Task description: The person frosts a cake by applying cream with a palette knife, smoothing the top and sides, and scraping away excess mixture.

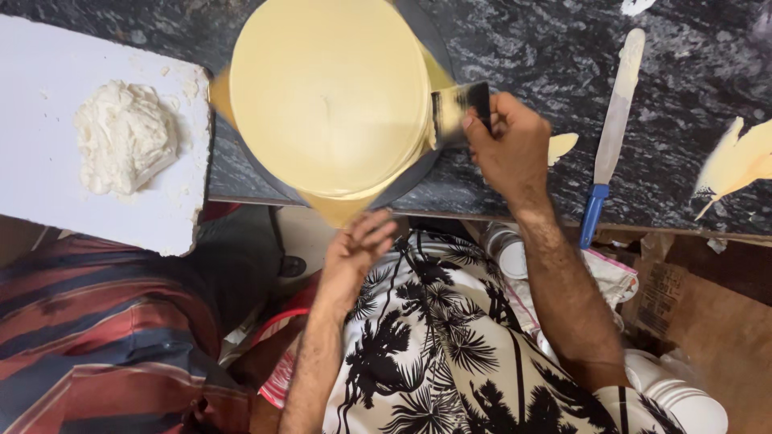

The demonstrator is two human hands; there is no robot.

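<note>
Frosted cake [330,96] at upper centre of frame, on turntable [418,181]. Right hand [507,145] pinching scraper [460,108] against cake side. Left hand [358,249], fingers loosely together, touching board corner [338,210] below. Frosting judged soft, easily marred; handle by board only.

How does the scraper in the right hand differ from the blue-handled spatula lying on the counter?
The scraper is short, wide and dark-bladed; the spatula is long and narrow with a blue handle. The scraper is gripped by the right hand and pressed against the side of the yellow cake; the spatula lies untouched on the dark counter. Both carry smears of pale cream.
</note>
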